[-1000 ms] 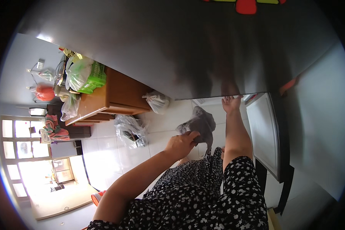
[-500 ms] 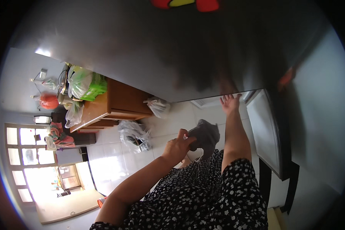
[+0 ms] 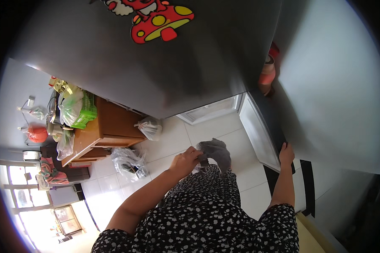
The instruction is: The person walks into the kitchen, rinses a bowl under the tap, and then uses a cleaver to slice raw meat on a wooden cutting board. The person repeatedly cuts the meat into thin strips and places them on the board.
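Observation:
My left hand [image 3: 185, 162] is closed on a grey cloth [image 3: 217, 151], which hangs loosely in front of my body. At the right, my right hand [image 3: 286, 154] has its fingers wrapped around the outer edge of the refrigerator's lower door [image 3: 264, 122]. That door stands swung out, its white inner panel showing. White fronts of the lower compartment [image 3: 211, 111] are partly visible beneath the dark refrigerator's upper door [image 3: 207, 71]. A red and yellow mushroom sticker [image 3: 162, 24] decorates the upper door.
A wooden cabinet [image 3: 118, 122] at the left carries a green basket [image 3: 86, 111] with plastic bags. One tied bag [image 3: 150, 127] and a larger clear bag [image 3: 129, 162] lie on the tiled floor [image 3: 175, 137]. A pale wall [image 3: 333, 92] rises close at the right.
My right hand has moved from below the upper door, beside the lower compartment, to the lower door's outer edge. My left hand still holds the cloth. The view has shifted.

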